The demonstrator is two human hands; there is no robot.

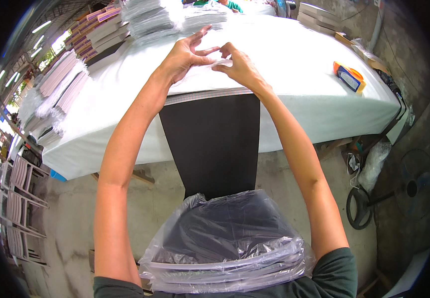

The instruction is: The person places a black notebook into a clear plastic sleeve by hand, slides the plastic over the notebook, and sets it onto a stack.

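A worker in dark green sleeves leans over a white-covered table (pixel 294 64), both hands meeting near its front edge. The right hand (pixel 240 64) pinches a small piece of whitish, see-through film (pixel 222 62) between thumb and fingers; the left hand (pixel 182 59) is open, its fingers spread and its thumb and forefinger reaching toward the film, though whether they touch it cannot be told. The film sits above the tabletop, between the two hands. Below, a black sheet (pixel 212 134) spans the gap from the table edge to a stack wrapped in clear plastic (pixel 225 268), which lies against the worker's body. An orange-and-blue object (pixel 349 77) rests on the table at right. Bundles of pale sheets (pixel 63 82) stand at left, near piled cartons (pixel 93 32), with plastic-wrapped stacks (pixel 148 22) at the far side. Slatted chairs (pixel 20 211) line the floor at left; a fan (pixel 412 188) stands at right.
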